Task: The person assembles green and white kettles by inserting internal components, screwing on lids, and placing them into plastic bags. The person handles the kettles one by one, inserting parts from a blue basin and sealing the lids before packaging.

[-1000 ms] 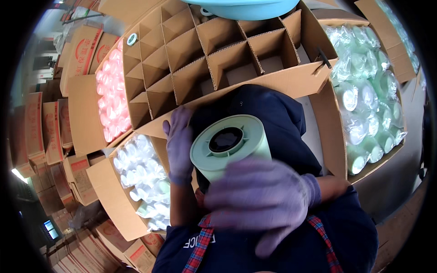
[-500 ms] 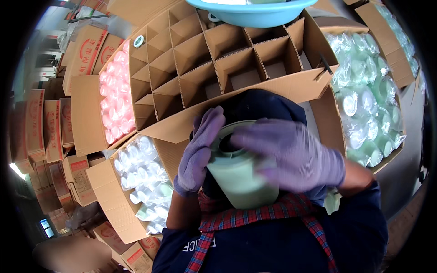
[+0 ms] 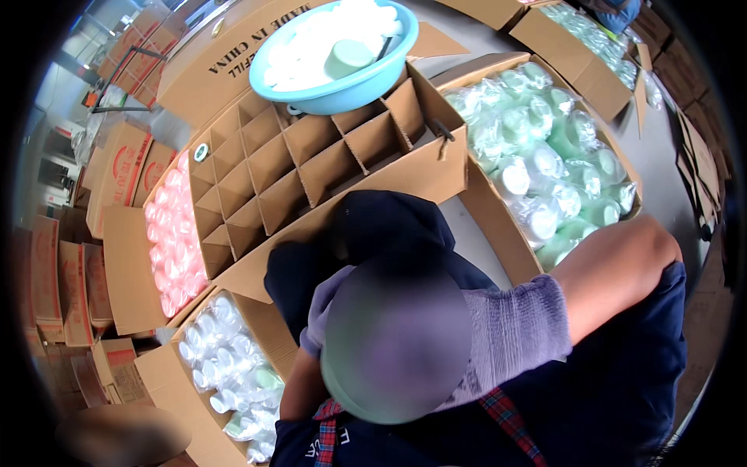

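A blurred round patch covers the middle of the view, in front of my lap, and hides most of both hands. Its lower left shows pale green, where the green container from the earlier frame seems to be. My left hand [image 3: 315, 319], in a purple knitted glove, shows only a strip at the patch's left edge. From the right comes my right hand [image 3: 498, 327], also gloved in purple; its cuff and back are visible. The fingers of both are hidden, so I cannot tell their grip. Just beyond my knees stands a divided carton [image 3: 420, 175] with cardboard compartments.
A light blue basin [image 3: 334, 101] holding white pieces and a pale green one rests on the carton's far side. Open boxes hold bagged pink items [image 3: 175, 241], white items [image 3: 222, 342] and green items [image 3: 556, 156]. Stacked cartons [image 3: 120, 183] stand at the left.
The view has shifted, bringing more of the blue basin in. My right hand has drawn down toward my body, and its elbow now sticks out at the right. The container's open top no longer shows.
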{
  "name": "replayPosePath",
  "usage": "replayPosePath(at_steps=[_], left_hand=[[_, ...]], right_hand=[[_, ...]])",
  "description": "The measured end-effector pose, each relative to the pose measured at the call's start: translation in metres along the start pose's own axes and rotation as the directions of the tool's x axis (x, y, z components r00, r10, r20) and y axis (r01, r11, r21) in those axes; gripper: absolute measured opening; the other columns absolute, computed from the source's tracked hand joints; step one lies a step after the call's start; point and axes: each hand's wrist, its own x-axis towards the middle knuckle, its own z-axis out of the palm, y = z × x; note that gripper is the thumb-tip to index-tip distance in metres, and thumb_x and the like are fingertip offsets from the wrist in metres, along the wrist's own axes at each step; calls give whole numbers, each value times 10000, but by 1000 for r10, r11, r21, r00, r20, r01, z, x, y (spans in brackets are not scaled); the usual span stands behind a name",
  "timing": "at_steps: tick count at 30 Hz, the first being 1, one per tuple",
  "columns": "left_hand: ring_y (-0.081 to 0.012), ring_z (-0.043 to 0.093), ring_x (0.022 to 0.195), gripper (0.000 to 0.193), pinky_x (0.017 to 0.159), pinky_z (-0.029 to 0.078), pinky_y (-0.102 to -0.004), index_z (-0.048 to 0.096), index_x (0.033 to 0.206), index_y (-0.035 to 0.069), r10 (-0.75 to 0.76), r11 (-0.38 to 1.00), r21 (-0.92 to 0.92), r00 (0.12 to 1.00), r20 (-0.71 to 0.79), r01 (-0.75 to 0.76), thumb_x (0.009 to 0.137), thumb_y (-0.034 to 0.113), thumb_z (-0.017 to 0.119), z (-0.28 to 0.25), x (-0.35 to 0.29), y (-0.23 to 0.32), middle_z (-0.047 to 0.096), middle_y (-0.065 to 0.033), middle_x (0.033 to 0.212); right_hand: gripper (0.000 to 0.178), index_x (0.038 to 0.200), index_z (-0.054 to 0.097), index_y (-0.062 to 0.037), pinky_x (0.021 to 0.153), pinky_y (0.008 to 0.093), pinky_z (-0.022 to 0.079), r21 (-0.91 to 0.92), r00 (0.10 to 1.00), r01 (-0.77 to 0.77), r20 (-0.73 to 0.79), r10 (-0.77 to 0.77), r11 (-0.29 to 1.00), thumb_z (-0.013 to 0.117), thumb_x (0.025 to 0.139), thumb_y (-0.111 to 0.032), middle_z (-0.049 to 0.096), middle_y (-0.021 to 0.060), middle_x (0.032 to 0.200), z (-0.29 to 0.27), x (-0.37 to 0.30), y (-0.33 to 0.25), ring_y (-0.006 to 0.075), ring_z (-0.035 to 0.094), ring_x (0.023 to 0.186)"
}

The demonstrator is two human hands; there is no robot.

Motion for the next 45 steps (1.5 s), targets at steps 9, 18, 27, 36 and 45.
replayPosePath(at_steps=[9, 18, 27, 36, 45], left_hand=[[-296, 639, 790, 402, 673, 528, -367, 628, 954, 20, 470, 411, 911, 864, -181, -33, 700, 213, 872, 56, -51, 3, 628, -155, 893], [-397, 686, 1108, 442, 884, 550, -395, 531, 812, -5, 471, 558, 816, 868, -160, -152, 723, 203, 910, 48, -59, -2, 617, -353, 1278], [-385, 719, 1024, 426, 835, 560, -358, 576, 797, -17, 353, 704, 706, 900, -256, -75, 822, 325, 827, 17, -42, -13, 644, -324, 1258], [-304, 585, 1236, 362, 1023, 446, -388, 651, 908, -3, -105, 993, 49, 993, 52, 103, 822, 291, 843, -57, -16, -21, 611, -280, 1338], [-258, 628, 1110, 490, 906, 493, -357, 635, 838, 3, -83, 979, -111, 834, 545, 170, 782, 431, 868, -53, 59, -34, 694, -226, 1127]], right_hand=[[158, 957, 574, -57, 599, 420, 540, 202, 695, -649, -237, 679, 734, 656, 924, -188, 655, 126, 791, 31, -41, 11, 325, 678, 698], [346, 1077, 563, -32, 704, 437, 551, 254, 872, -471, -14, 490, 845, 695, 881, -286, 680, 157, 852, 11, -27, 39, 357, 688, 779], [288, 1019, 760, -78, 754, 409, 568, -422, 512, -834, -348, 786, 356, 604, 946, -309, 729, 194, 920, -37, -19, 215, 335, 717, 927], [205, 1026, 641, -50, 832, 463, 513, -180, 635, -758, -425, 645, 627, 659, 932, -232, 668, 153, 1017, -48, -36, 201, 396, 630, 984], [203, 940, 676, -66, 901, 468, 565, -266, 912, 156, -332, -242, 951, 698, 778, -188, 668, 92, 1038, -7, -47, 11, 290, 669, 1060]])
